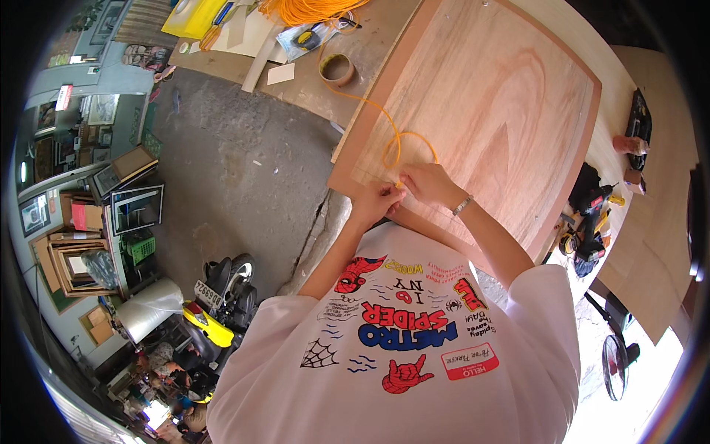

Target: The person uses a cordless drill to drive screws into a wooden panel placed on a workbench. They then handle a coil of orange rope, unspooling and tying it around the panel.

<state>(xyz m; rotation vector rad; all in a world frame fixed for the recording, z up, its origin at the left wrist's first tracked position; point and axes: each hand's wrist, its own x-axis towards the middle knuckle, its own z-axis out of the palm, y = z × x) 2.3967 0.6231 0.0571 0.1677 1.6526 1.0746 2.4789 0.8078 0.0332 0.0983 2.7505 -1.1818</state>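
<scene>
Close together over the near edge of a wooden panel [518, 148], my left hand [377, 203] and my right hand [429, 185] are both closed, fingers pinched on a thin orange cord [386, 118]. A small orange bit of it shows between the fingertips; the exact grip is too small to make out. From there the cord makes a loose loop on the panel and runs up past a roll of brown tape [336, 69] toward a large orange coil [307, 9]. The panel has pale wood grain and a darker brown border.
On the bench at far left lie a yellow case [194, 16], a yellow-black tool [305, 38] and a white card [281, 73]. Power drills [592, 203] sit right of the panel. A yellow-black motorbike [211, 322] and stacked picture frames [137, 207] stand at left.
</scene>
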